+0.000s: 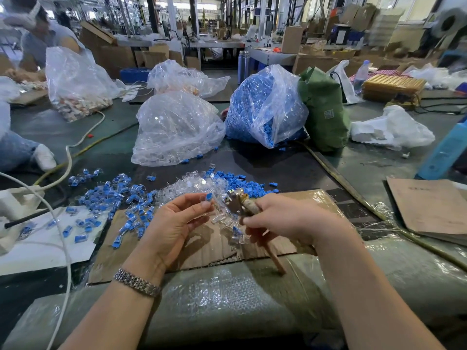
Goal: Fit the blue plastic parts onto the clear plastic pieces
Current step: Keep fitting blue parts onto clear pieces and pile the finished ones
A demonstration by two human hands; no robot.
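Fingers of my left hand [177, 218] are pinching a clear plastic piece [206, 207] with a blue plastic part [209, 197] on top, above the surface [341, 160]. My right hand [280, 218] is gripping a small hammer [237, 203]. Both bits are looking light, stiff and slippery, so I am holding the sides.

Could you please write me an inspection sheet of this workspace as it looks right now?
Surface: dark worktable with a cardboard sheet laid on it.
Job's things: loose blue parts, clear pieces, assembled pieces; bags of blue parts and clear pieces.
Clutter: green bag, water bottle, white foam.
Hands: left hand pinches a clear piece with blue part; right hand grips a small wooden-handled hammer.
Cables: white cable, yellow cable.
Surroundings: another worker, cardboard boxes.
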